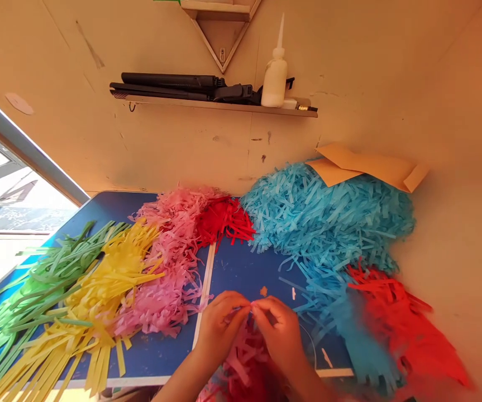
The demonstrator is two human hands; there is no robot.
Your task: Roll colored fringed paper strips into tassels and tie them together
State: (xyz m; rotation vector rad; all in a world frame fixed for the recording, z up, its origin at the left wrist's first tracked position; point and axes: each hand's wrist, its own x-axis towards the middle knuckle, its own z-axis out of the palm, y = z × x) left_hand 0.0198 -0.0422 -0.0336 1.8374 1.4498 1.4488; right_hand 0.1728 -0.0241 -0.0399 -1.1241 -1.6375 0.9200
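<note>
The left hand [219, 330] and right hand [283, 335] met fingertip to fingertip, both pinching tight on pink paper strips [244, 360] hanging just below the pinch, with blue strips [328, 218] beyond-right of it and a pink pile [169, 279] to its left

Pink fringed paper strips [243, 354], bunched, crumpled; top end raised, trailing over near edge of blue table [241, 268]

I've got pink fringe [244, 357] here, over a deep blue table [244, 268] with a white seam. From my left: green strips [35, 285], yellow strips [98, 301], pale pink strips [169, 262], a dark red pile [222, 218], a sky-blue heap [324, 212], bright red strips [400, 324]. Tan paper [366, 164] behind, white bottle [274, 78] above.
</note>
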